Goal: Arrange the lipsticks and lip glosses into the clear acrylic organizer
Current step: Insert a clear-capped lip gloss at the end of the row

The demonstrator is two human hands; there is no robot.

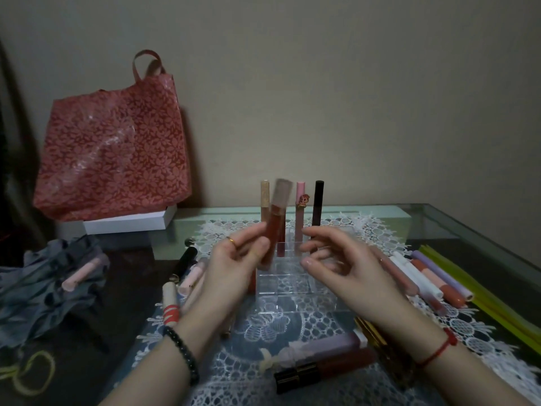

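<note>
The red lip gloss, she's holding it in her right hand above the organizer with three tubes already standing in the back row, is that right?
Not quite. The head view shows the red lip gloss held in the left hand, not the right hand, which is empty. It is above the organizer, with three tubes standing in the back row.

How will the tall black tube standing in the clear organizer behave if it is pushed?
The tall black tube is slim and stands high above the clear acrylic organizer, so it would probably lean, not fall. It looks rigid and probably light.
</note>
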